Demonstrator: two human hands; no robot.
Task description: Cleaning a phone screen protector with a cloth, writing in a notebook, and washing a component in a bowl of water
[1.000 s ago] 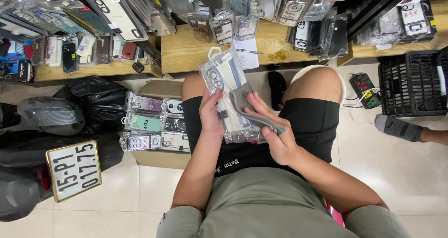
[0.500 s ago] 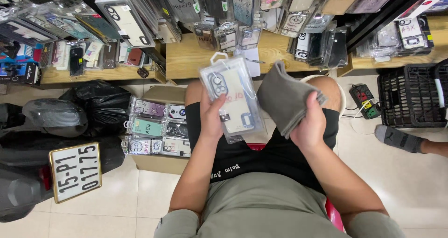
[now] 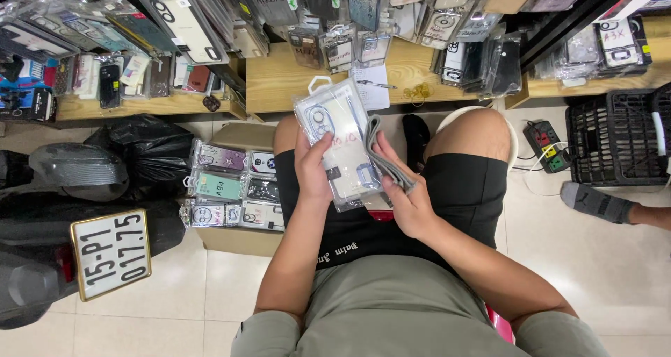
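The person sits on a low stool and looks down at the lap. The left hand (image 3: 313, 172) is closed around a clear plastic package (image 3: 337, 137) with a phone case inside; the thumb lies on its front and the fingers are behind it. The package is held upright over the thighs, with its hanger tab pointing to the wooden shelf (image 3: 293, 84). The right hand (image 3: 407, 196) grips a grey folded cloth (image 3: 383, 158) between thumb and fingers, and this cloth presses against the right edge of the package. Both hands are close together, almost touching.

Just beside the left knee there is a cardboard box (image 3: 234, 238) on the floor, filled with more packaged phone cases (image 3: 234, 188) in rows. Left of it lies a black plastic bag (image 3: 143, 144), and further left a vehicle number plate (image 3: 110, 253). Many phone cases hang and lean above the shelf. On the right stands a black plastic crate (image 3: 611, 137), near a power strip (image 3: 549, 146), and the foot of another person in a grey sock (image 3: 594, 202) rests on the tiled floor.
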